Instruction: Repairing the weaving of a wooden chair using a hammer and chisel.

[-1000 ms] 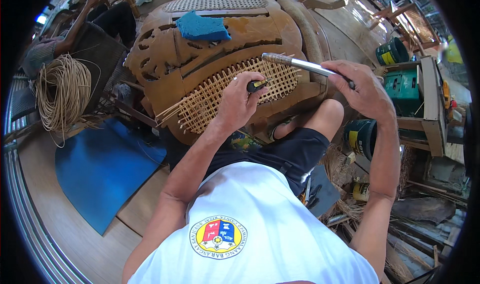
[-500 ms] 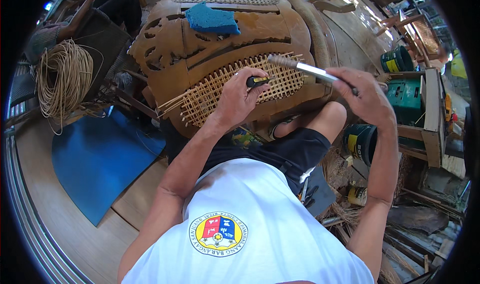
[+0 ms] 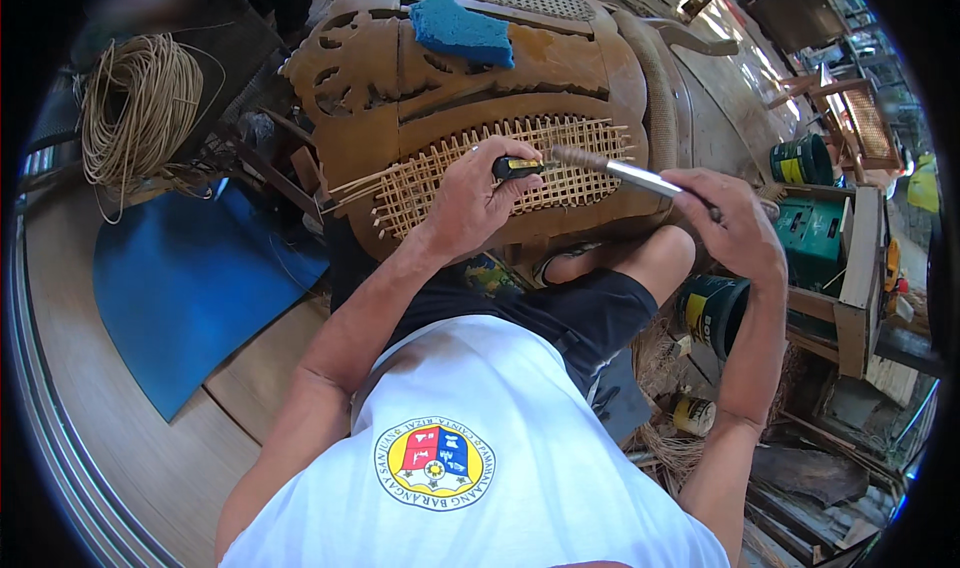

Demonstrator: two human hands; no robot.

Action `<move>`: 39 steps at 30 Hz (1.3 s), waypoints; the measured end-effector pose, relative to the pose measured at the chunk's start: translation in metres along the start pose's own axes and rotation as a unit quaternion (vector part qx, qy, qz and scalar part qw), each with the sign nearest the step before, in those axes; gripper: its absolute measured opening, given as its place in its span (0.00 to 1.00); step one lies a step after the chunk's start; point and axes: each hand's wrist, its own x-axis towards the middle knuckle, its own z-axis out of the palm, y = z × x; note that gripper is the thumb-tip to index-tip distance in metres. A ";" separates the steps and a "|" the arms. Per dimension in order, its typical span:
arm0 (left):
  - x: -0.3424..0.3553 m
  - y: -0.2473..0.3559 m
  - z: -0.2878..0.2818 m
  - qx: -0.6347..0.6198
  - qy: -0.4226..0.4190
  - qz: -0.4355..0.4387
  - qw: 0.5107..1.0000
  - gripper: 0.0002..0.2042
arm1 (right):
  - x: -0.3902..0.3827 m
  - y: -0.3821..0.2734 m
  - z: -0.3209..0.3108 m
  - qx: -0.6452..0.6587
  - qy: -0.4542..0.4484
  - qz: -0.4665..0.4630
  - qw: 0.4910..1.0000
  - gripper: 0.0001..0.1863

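Observation:
In my left hand (image 3: pixel 475 196) is a small tool with a black-and-yellow handle (image 3: pixel 517 167); my fingers close around it and its tip points right. My right hand (image 3: pixel 728 216) grips a silver rod-shaped tool (image 3: pixel 640 176) with a brown ribbed end, which reaches left close to the small tool's tip. I cannot tell whether the two tools touch. Both hands are above a woven cane panel (image 3: pixel 420 190) set in a brown carved wooden chair frame (image 3: pixel 350 133). Loose cane ends stick out along the panel's edge. A blue sponge-like block (image 3: pixel 462 30) lies on the carved wood.
A coil of cane (image 3: pixel 140 118) hangs at the left, above a blue sheet (image 3: pixel 190 308) on wooden boards. To the right are a dark bucket (image 3: pixel 712 313), a wooden crate (image 3: pixel 850 268) with a green box (image 3: pixel 808 230), and cane scraps (image 3: pixel 655 373).
The silver tool's brown end has come down closer to the small tool's tip. The whole view has shifted, so the chair frame appears farther right. Both hands keep their grips.

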 end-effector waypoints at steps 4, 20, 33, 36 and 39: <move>0.001 -0.001 0.006 0.036 -0.005 0.016 0.999 0.13 | -0.003 -0.006 -0.009 0.061 0.079 0.074 0.992 0.15; 0.009 -0.005 0.012 0.010 -0.003 0.016 1.000 0.12 | -0.002 -0.004 -0.017 0.007 0.108 0.048 0.993 0.15; -0.003 -0.001 -0.003 -0.031 0.025 -0.001 0.999 0.12 | -0.006 -0.003 -0.016 0.025 0.085 0.053 0.995 0.14; -0.004 -0.001 0.000 -0.011 0.008 0.002 1.000 0.12 | -0.003 -0.005 -0.008 0.027 0.083 0.032 0.996 0.14; -0.005 -0.001 -0.001 -0.008 -0.002 -0.025 1.000 0.12 | 0.001 -0.008 0.001 0.029 0.039 0.002 0.999 0.14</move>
